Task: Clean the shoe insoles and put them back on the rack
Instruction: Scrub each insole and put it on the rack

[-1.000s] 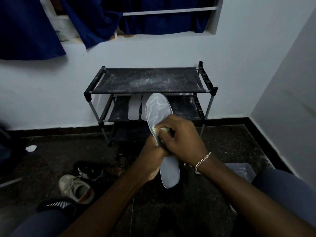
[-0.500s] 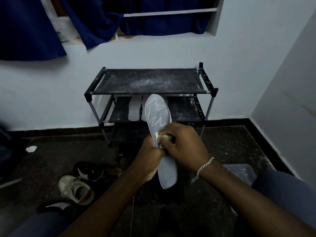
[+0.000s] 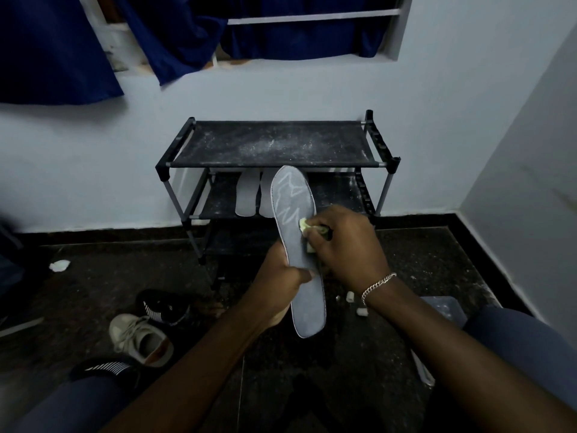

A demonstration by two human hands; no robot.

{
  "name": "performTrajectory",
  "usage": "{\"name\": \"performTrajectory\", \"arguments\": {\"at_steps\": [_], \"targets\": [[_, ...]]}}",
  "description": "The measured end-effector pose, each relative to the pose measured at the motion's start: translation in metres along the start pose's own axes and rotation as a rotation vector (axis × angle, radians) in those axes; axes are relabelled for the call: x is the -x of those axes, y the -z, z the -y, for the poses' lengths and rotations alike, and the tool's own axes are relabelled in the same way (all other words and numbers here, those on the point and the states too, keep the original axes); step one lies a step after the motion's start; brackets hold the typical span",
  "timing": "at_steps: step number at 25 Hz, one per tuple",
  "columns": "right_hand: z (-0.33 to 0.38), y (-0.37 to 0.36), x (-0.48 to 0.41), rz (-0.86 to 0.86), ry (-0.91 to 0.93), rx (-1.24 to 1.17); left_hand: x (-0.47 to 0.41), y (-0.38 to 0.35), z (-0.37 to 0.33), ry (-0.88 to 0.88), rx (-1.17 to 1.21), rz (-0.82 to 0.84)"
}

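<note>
I hold the insole (image 3: pixel 307 307) upright in front of the rack (image 3: pixel 274 145), over open floor (image 3: pixel 421 260) on the rack's near side. My left hand (image 3: pixel 278 285) grips the insole's middle edge. My right hand (image 3: pixel 346 245), fingers curled, presses a yellow cloth (image 3: pixel 303 223) against it.

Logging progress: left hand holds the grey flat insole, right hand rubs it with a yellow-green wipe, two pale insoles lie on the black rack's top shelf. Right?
Not quite: the head view shows the two pale flat insoles on the black metal-framed rack's second shelf, beneath the dusty top one. The rest holds.
</note>
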State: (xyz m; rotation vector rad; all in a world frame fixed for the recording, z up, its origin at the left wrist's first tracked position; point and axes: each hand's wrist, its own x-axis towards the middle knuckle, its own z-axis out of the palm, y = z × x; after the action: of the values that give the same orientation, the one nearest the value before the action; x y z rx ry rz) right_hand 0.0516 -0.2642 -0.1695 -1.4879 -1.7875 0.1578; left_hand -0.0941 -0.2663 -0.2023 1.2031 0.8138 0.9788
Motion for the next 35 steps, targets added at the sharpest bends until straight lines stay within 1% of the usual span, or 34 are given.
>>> {"name": "performTrajectory", "arguments": {"at_steps": [2,5,9,10,12,14,17,18,21,23,26,27,31,35], "targets": [[0.006,-0.002,0.002,0.006,0.031,-0.013,-0.001,-0.002,0.0,-0.02,0.002,0.008],[0.01,-0.004,0.012,0.081,0.069,-0.013,-0.001,-0.001,-0.001,-0.04,0.003,0.007],[-0.001,0.002,0.0,-0.031,-0.007,-0.016,0.002,-0.002,-0.001,0.012,-0.066,0.004],[0.001,0.001,0.0,-0.024,0.004,-0.019,0.001,-0.002,0.0,0.007,-0.068,0.004],[0.009,-0.004,0.006,0.042,0.059,-0.019,0.001,-0.003,0.001,-0.01,-0.061,-0.002],[0.009,-0.004,0.01,0.068,0.064,-0.013,0.002,-0.002,0.0,-0.013,-0.062,-0.004],[0.001,0.002,0.0,-0.031,0.001,-0.032,0.004,-0.003,-0.003,0.006,-0.072,0.009],[0.001,0.002,-0.001,-0.036,0.007,-0.043,0.003,-0.004,-0.003,0.009,-0.073,0.013],[0.009,-0.002,0.008,0.066,0.073,-0.039,0.001,-0.001,-0.002,-0.026,-0.05,0.017],[0.006,-0.002,0.011,0.09,0.054,-0.024,0.001,0.002,-0.001,-0.022,-0.046,0.008],[-0.002,0.003,0.003,0.001,0.006,-0.027,0.001,0.0,-0.003,-0.007,-0.064,-0.006],[-0.001,0.003,0.001,-0.005,0.009,-0.032,0.002,-0.001,-0.004,-0.013,-0.059,0.001],[0.005,-0.001,0.011,0.071,0.044,-0.026,0.001,0.002,-0.004,-0.019,-0.026,-0.011],[-0.002,0.004,0.0,-0.064,-0.013,-0.028,0.003,-0.001,-0.005,0.006,-0.03,0.018]]}}
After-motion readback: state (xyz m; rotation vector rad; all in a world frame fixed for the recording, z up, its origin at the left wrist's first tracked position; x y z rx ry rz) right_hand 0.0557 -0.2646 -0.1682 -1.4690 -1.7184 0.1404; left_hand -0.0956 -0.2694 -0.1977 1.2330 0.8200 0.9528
